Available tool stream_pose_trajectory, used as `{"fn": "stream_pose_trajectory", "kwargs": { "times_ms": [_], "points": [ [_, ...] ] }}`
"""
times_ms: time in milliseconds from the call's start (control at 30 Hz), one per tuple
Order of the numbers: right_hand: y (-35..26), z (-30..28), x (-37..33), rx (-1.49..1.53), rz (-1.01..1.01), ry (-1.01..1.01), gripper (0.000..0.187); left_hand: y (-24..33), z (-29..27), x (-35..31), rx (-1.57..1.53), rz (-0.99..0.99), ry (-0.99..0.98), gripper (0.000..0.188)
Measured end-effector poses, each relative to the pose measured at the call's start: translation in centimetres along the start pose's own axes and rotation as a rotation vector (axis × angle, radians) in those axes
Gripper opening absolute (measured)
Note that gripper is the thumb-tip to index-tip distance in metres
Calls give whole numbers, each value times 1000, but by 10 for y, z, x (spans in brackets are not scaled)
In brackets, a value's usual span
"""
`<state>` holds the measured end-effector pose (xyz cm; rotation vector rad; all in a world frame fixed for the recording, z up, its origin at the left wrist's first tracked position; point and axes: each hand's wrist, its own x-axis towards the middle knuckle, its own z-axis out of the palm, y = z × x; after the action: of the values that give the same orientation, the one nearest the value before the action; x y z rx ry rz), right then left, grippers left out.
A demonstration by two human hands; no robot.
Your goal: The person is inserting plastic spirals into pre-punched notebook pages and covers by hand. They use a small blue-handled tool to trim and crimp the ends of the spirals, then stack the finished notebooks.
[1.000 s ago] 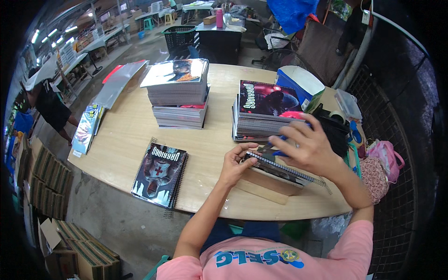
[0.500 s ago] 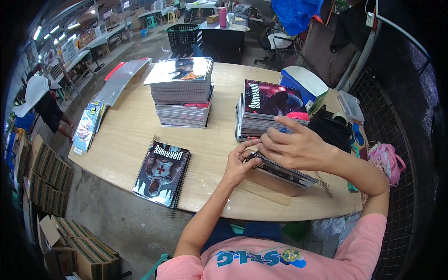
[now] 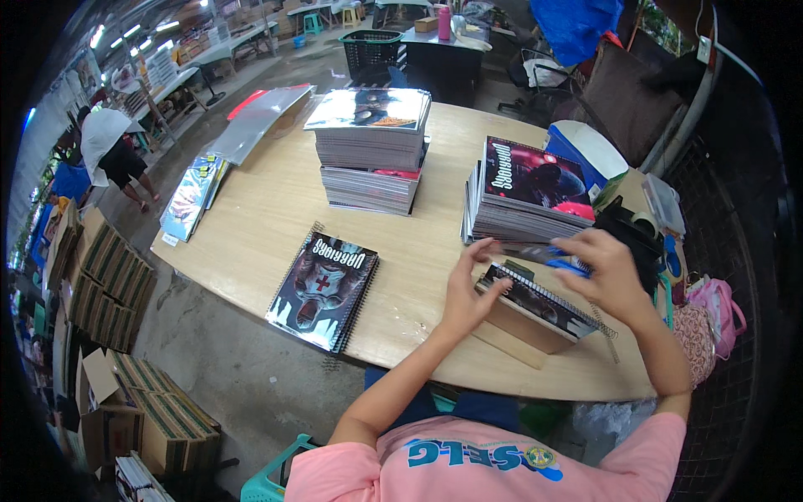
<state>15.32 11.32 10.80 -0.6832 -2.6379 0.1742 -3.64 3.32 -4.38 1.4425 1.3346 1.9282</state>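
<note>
A dark-covered spiral notebook (image 3: 544,303) leans on a brown wooden block (image 3: 523,328) in front of me, its black coil along the top edge and loose wire trailing at the right end. My left hand (image 3: 470,289) is at the notebook's left end, thumb near the coil, fingers apart. Above the coil, my right hand (image 3: 606,272) is closed around a blue-handled tool (image 3: 572,266); its grey end is smeared by motion, so the kind is unclear. To the left lies another spiral notebook (image 3: 322,289) with a red cross on its cover, coil ends sticking out.
Behind my hands stands a stack of notebooks (image 3: 531,188); a taller stack (image 3: 370,151) is left of it. Plastic sleeves (image 3: 263,121) and booklets (image 3: 192,197) lie along the table's left side. A black bag (image 3: 627,238) sits at the right. Cardboard boxes (image 3: 163,402) are on the floor.
My right hand has lifted off the coil and moved right, bringing the blue-handled tool into plain sight. My left fingers have spread from their pinch. The whole view has shifted.
</note>
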Motion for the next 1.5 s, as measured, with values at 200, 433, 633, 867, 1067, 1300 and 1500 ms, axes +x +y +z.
{"fn": "stream_pose_trajectory", "kwargs": {
  "times_ms": [200,433,633,867,1067,1300,1500],
  "points": [
    [17,-22,-49,95,251,310,38,37,8,15,775,765,-435,40],
    [80,23,-168,210,615,456,35,108,-110,59,820,355,222,48],
    [52,123,-198,113,647,268,32,50,-251,13,1092,-294,470,25],
    [49,144,-197,59,631,301,39,-5,-264,-26,1564,-564,449,22],
    [42,139,-193,72,513,356,60,2,-251,-27,1606,-460,495,28],
    [18,142,-139,697,635,387,59,51,-75,106,463,57,-48,42],
    [26,151,-138,814,592,395,52,-45,-35,236,727,-339,-363,43]
  ]
}}
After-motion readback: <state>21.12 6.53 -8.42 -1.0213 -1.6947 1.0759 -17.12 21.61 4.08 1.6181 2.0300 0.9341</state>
